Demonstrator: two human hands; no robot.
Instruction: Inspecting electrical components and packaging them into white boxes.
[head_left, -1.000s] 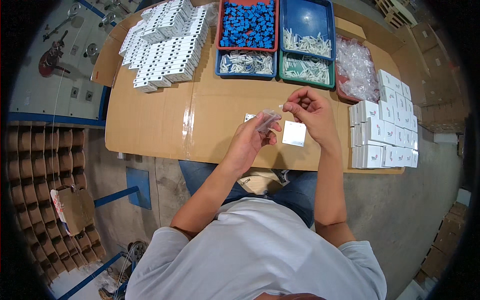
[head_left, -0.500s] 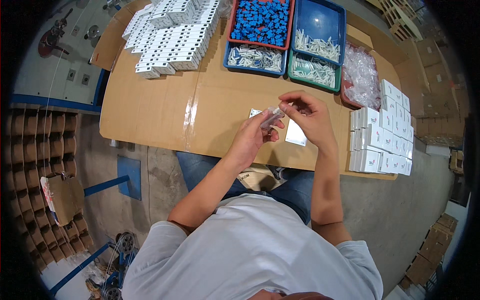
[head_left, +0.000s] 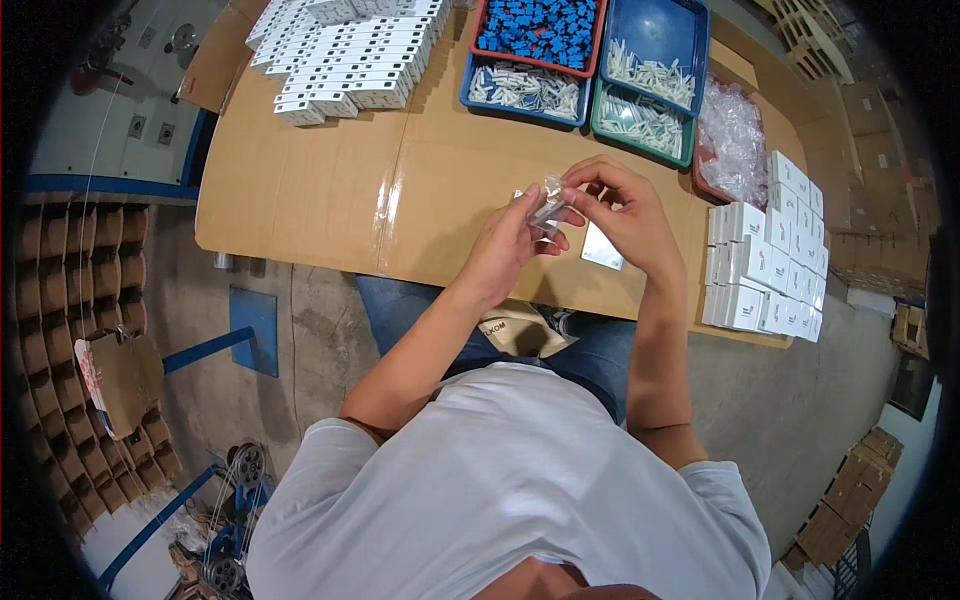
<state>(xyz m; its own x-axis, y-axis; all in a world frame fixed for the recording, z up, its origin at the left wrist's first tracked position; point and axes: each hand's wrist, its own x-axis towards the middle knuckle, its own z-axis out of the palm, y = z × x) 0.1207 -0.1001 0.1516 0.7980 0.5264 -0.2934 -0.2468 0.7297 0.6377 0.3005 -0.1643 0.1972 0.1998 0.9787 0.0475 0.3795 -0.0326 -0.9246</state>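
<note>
Over the front of the cardboard-covered table (head_left: 300, 200), my left hand (head_left: 507, 243) holds a small clear plastic bag (head_left: 547, 214) between thumb and fingers. Something slim and pale seems to lie inside it, too small to make out. My right hand (head_left: 627, 212) pinches the upper end of the same bag, its thumb and forefinger closed together. Below my right hand a flat white box (head_left: 601, 247) rests on the table. Another pale piece behind my left fingers is mostly hidden.
Stacked white boxes stand at the far left (head_left: 350, 65) and at the right edge (head_left: 765, 255). Along the back are a red tray (head_left: 478, 42) of blue parts, blue (head_left: 467, 98) and green trays (head_left: 640, 147) of white pieces, and a red tray (head_left: 715, 185) of clear bags.
The bag's upper end now stands up between both hands, with my right fingers gripping it. The whole view has shifted slightly; both hands remain close together.
</note>
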